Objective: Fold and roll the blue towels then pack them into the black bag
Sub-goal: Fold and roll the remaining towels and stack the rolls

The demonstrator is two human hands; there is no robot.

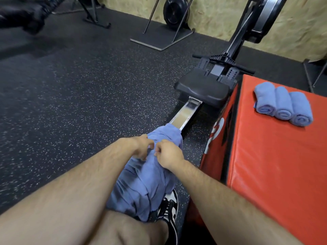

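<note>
A person's bare thigh and a black-and-white shoe (169, 209) fill the foreground as an unrolled blue towel (141, 183) lies bunched lengthwise from the lap out along the steel rail (185, 114) of a rowing machine. Its long axis runs straight away from the body. Toward its far end the left hand (141, 147) and right hand (169, 152) sit side by side, almost touching, fingers curled and pinching folds of the cloth at mid-width. The bulk of the towel therefore trails back toward the person, with only a short tail beyond the grip. To the right, a red padded box (274, 174) stands just beside the rail. Three rolled blue towels (283, 105) lie on its top in a touching row, spiral ends facing the camera, and the right hand is nearer to them. Beyond the hands sits the rower's black seat (201, 87). No black bag can be made out.
</note>
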